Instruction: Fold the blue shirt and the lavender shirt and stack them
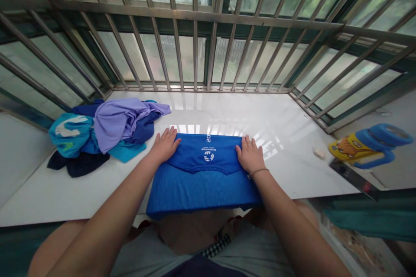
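Note:
A blue T-shirt point(208, 188) lies on the white ledge, its top part folded over so that a white printed logo shows. Its near edge hangs a little past the front of the ledge. My left hand point(166, 145) rests flat on the left end of the fold, fingers stretched out and pointing away from me. On the right end of the fold lies my right hand point(251, 154), palm down with its fingers extended, a thin bracelet at the wrist. Neither hand grips the cloth.
A heap of clothes point(118, 125), purple, teal and navy, sits on the left of the ledge point(279, 125). At the right stand a yellow and blue bottle point(357, 143) and a dark flat object point(352, 177). Metal window bars point(195, 52) close off the back.

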Action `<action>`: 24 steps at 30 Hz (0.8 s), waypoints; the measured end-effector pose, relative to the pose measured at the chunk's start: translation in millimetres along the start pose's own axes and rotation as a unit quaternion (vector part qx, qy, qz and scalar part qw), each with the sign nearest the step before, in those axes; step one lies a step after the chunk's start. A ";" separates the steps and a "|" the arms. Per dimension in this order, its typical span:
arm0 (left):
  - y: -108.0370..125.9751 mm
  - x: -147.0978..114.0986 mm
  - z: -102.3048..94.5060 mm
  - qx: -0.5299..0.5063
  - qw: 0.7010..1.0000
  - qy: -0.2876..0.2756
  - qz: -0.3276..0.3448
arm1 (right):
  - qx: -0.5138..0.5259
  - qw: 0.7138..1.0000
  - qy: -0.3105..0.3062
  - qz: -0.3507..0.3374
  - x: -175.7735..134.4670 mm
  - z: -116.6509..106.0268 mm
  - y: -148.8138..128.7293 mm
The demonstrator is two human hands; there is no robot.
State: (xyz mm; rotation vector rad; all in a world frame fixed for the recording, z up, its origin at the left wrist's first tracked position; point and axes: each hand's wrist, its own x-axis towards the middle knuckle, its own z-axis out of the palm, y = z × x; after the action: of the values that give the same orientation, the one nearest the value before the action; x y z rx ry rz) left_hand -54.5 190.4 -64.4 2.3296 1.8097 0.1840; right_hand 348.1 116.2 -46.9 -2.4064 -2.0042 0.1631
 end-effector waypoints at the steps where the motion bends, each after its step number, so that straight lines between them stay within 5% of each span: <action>1: -6.2 4.8 -3.9 -0.008 1.000 0.003 0.009 | 0.003 1.000 0.010 -0.008 3.2 -3.9 3.3; 7: -26.7 44.2 -34.7 -0.035 0.996 -0.031 0.073 | 0.011 0.992 -0.024 -0.123 46.2 -38.6 22.3; 13: -31.0 65.0 -54.7 -0.070 0.992 -0.086 0.061 | 0.009 0.984 -0.073 -0.164 83.3 -56.4 31.4; 17: -32.3 71.0 -65.8 -0.090 0.992 -0.077 0.041 | 0.022 0.989 -0.030 -0.143 96.3 -63.8 26.2; 24: -24.9 87.4 -106.6 -0.074 0.997 0.025 -0.001 | 0.072 0.987 0.109 -0.096 106.1 -98.1 3.6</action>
State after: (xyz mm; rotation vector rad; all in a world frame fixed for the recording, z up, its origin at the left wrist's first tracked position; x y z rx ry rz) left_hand -78.7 288.4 32.7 2.2387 1.7570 0.3678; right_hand 378.7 225.7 42.4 -2.0345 -2.0305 0.0384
